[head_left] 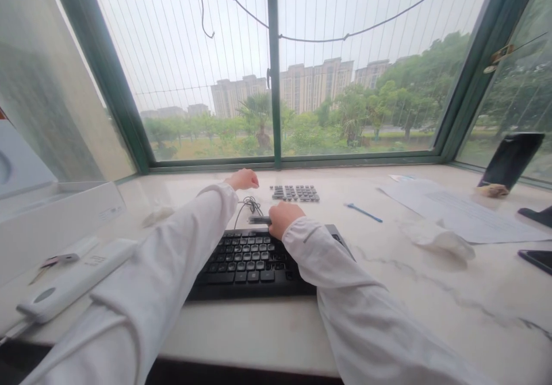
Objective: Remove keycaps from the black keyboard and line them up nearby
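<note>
A black keyboard (pixel 254 258) lies on the pale tabletop, and part of its right side shows bare sockets where keycaps are off. Several loose dark keycaps (pixel 295 193) stand in rows behind it. My right hand (pixel 284 217) is over the keyboard's back edge, closed around a short dark bar-shaped tool (pixel 259 220) whose kind I cannot make out. Farther back, my left hand (pixel 244 179) hovers left of the keycaps with its fingers curled in; what they hold, if anything, is hidden. The keyboard's coiled cable (pixel 250 204) lies between both hands.
To the left are a white power strip (pixel 77 278), keys (pixel 54 261) and an open white box (pixel 86 201). A blue pen-like stick (pixel 364 212), crumpled tissue (pixel 440 238), paper sheets (pixel 457 210) and a propped dark phone (pixel 511 158) are on the right. A window frame (pixel 276 86) rises behind.
</note>
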The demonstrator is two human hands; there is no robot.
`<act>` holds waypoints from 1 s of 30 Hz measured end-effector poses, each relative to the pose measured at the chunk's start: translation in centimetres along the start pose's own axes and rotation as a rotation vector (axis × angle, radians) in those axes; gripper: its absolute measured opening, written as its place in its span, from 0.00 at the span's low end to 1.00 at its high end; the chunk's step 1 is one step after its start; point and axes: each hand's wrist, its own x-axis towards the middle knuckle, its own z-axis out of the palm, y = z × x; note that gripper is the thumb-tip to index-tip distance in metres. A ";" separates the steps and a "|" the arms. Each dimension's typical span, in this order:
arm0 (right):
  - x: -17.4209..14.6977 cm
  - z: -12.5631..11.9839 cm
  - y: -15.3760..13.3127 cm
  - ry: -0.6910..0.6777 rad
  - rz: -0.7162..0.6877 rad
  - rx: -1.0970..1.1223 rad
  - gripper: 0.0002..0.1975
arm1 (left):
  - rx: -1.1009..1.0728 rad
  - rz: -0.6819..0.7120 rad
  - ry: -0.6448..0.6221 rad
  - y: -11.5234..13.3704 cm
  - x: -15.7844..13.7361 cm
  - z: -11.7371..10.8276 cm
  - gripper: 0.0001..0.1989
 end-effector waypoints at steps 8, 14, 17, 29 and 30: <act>0.1 0.1 0.0 0.017 -0.005 0.037 0.15 | -0.065 0.006 -0.103 0.9 5.3 2.8 0.14; 0.3 0.2 -0.1 -0.014 -0.014 0.054 0.16 | -0.081 0.049 -0.129 1.3 6.7 3.4 0.14; 0.2 0.0 -0.2 -0.030 -0.008 0.051 0.16 | -0.081 0.052 -0.148 1.4 6.8 3.4 0.15; -0.1 0.0 -0.3 0.023 -0.017 0.075 0.15 | -0.092 0.061 -0.172 1.2 6.7 3.5 0.16; -0.1 0.0 -0.3 0.027 -0.016 0.076 0.15 | -0.091 0.059 -0.174 1.2 6.7 3.4 0.16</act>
